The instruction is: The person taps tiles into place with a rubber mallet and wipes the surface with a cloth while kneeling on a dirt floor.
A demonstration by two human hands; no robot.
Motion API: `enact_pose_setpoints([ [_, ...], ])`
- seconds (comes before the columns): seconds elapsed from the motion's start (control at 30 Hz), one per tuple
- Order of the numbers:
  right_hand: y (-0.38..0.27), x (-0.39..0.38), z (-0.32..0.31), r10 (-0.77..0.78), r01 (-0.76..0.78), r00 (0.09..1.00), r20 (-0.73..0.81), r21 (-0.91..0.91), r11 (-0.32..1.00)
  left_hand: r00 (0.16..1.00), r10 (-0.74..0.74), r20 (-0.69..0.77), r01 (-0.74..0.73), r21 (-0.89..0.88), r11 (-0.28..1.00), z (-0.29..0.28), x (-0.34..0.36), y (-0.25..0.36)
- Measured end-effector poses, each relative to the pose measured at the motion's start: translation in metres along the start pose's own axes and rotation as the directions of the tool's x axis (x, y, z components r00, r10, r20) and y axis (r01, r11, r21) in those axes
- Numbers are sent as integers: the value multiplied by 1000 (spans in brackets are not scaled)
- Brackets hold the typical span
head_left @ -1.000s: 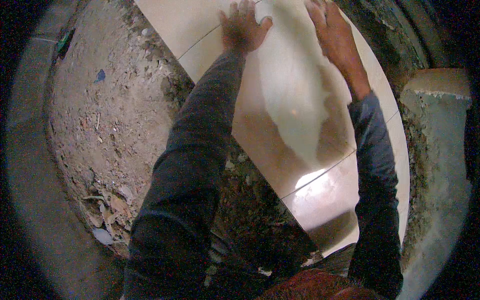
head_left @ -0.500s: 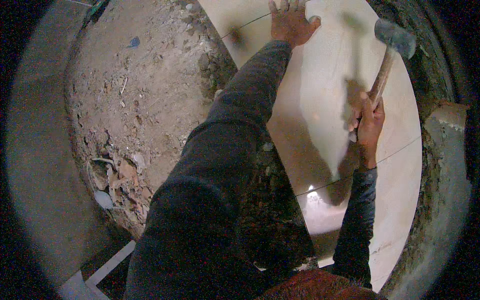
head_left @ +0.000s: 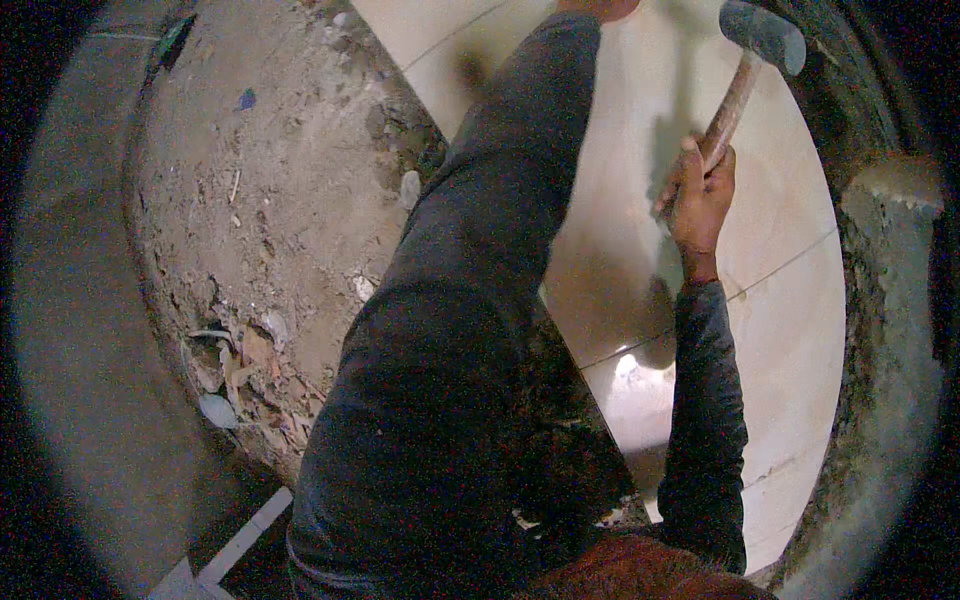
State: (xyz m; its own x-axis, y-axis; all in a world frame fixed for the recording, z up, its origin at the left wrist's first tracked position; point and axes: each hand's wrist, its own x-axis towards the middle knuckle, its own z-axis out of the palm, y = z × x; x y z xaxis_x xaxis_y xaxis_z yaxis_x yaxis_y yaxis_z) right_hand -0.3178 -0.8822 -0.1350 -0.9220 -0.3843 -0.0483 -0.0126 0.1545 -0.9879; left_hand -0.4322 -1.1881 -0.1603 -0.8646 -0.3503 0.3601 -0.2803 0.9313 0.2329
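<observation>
My right hand [head_left: 703,200] is closed round the wooden handle of a rubber mallet [head_left: 730,110]. The mallet's dark head [head_left: 762,37] points away from me, near the far right end of the tiles. Below the mallet lies a glossy cream tile [head_left: 775,195], with a thin joint line crossing the surface on the near side. Only a sliver of my left hand [head_left: 608,8] shows at the top edge, over the tiles; its fingers are out of the picture. My left sleeve [head_left: 450,250] stretches across the middle and covers part of the tile edge.
Rough grey-brown rubble and mortar [head_left: 290,190] spread left of the tiles, with a small blue scrap [head_left: 247,99] on top. A pale flat disc-like piece [head_left: 217,411] lies at its near left edge. A white angled strip [head_left: 240,540] sits lower left. Along the right runs a rough ledge [head_left: 890,290].
The view has shifted, so my left hand has mostly slipped past the top edge. My right hand and the mallet appear higher and further left in the picture, still gripped.
</observation>
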Motion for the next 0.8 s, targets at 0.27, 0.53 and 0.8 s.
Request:
enact_pose_setpoints([
  [0.27, -16, -7, 6, 86, -85, 996, -22, 48, 995, 955, -225, -195, 263, 196, 945, -68, -205, -98],
  [0.53, -11, -7, 13, -4, 2, 1000, 30, 45, 999, 826, -511, -238, 563, 344, 751, -110, -245, -63],
  [0.8, -8, 0, -2, 54, -54, 999, -8, 0, 999, 869, -470, -157, 494, 208, 844, -105, -211, -65],
])
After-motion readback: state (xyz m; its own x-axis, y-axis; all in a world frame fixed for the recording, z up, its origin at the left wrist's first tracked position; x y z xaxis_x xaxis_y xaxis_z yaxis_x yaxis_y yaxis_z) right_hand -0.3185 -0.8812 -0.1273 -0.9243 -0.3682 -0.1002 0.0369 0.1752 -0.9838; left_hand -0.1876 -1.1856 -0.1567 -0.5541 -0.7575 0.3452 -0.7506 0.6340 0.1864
